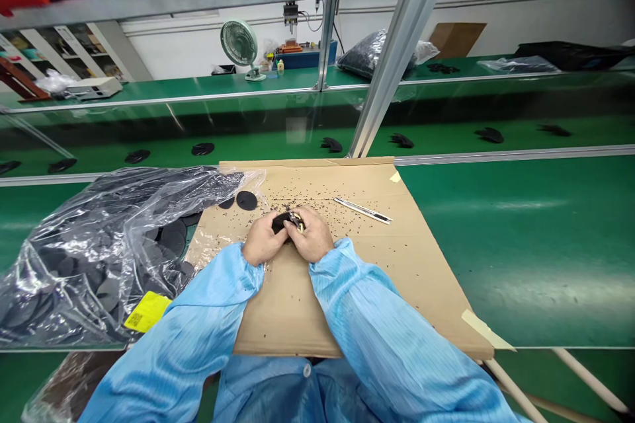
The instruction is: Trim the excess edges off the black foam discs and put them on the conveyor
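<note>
Close together over the cardboard sheet, my left hand [264,238] and my right hand [312,235] meet. The left fingers are closed on a black disc [280,222], partly hidden by the fingers. In my right hand is a small tool with shiny metal and yellowish parts [298,221]; its exact kind is hidden by my thumb and fingers. It touches or nearly touches the disc. Small black scraps [317,201] are scattered around both hands. Just beyond my left hand lies another flat black disc [247,200]. A slim utility knife [363,210] rests to the right.
A clear plastic bag of black discs [114,244] with a yellow label [147,311] spreads at left. The cardboard [288,324] is taped to the green bench [520,231]. Behind it, a green conveyor belt [268,125] carries black pieces; a metal post [397,53] slants up.
</note>
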Demonstrator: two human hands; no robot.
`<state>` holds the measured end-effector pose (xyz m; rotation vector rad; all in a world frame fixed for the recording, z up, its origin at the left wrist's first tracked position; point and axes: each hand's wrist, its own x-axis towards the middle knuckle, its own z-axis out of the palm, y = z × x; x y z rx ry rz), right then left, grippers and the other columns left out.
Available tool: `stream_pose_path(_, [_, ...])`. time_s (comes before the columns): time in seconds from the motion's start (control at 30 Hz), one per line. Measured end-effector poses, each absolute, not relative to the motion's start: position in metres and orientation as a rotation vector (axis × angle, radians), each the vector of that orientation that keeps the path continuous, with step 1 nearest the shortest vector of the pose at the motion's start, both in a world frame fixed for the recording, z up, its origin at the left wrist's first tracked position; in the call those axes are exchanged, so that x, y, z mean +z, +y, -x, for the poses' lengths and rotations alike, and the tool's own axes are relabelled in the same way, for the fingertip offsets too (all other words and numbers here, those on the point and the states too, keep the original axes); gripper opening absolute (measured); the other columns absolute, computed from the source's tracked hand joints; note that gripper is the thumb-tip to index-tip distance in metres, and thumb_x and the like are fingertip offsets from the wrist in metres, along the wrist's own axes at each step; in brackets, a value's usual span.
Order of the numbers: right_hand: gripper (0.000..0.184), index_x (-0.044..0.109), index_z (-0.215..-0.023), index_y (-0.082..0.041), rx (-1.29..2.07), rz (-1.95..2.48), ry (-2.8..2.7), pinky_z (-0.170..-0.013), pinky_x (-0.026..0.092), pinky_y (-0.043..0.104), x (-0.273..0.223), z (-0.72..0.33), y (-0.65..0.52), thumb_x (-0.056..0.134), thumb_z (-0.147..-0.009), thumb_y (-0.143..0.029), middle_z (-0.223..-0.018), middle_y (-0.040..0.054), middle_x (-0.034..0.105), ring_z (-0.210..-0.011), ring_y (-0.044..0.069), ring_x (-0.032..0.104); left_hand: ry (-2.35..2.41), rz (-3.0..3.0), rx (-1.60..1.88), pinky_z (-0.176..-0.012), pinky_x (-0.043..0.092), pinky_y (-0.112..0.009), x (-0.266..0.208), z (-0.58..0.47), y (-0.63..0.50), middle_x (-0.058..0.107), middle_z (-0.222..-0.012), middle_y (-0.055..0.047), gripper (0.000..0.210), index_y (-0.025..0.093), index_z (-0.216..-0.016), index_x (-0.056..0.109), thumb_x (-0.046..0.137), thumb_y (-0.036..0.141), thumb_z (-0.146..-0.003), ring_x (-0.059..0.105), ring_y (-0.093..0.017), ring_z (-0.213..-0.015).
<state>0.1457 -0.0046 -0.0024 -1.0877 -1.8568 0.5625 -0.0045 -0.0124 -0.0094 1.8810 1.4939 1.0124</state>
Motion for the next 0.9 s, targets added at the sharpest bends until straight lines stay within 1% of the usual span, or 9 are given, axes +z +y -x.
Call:
stream_pose_path(0.5, [0.015,0.062,-0.093,-0.019,0.565,1.083,-1.852,-0.082,0.046,0.036,-0.0036,-0.1456,-0.0041,0.056,-0.081,-0.023,-0.092,0.0079,0.062,-0.089,0.023,0.057,1.488,-1.880,1.020,-0.080,0.048,-0.031,-0.0096,0.0046,-0.0121,0.069,-0.094,-0.006,0.020,0.018,-0.096,0.062,0.058,0.029,-0.079,0.063,-0.020,-0.087])
stream_pose_path(0.77, [0.013,0.062,-0.092,-0.019,0.560,1.084,-1.851,-0.081,0.046,0.036,-0.0033,-0.1456,-0.0043,0.056,-0.081,-0.023,-0.092,0.0076,0.062,-0.089,0.022,0.057,1.491,-1.882,1.010,-0.078,0.048,-0.031,-0.0094,0.0041,-0.0129,0.068,-0.091,-0.005,0.019,0.018,-0.095,0.062,0.057,0.028,-0.079,0.063,-0.019,-0.083])
stream_pose_path(0.9, [0.014,0.062,-0.092,-0.019,0.558,1.078,-1.856,-0.081,0.046,0.035,-0.0029,-0.1456,-0.0043,0.056,-0.081,-0.023,-0.092,0.0075,0.062,-0.089,0.022,0.056,1.492,-1.882,1.012,-0.079,0.048,-0.030,-0.0095,0.0045,-0.0127,0.068,-0.092,-0.005,0.021,0.018,-0.096,0.062,0.057,0.028,-0.079,0.063,-0.020,-0.085])
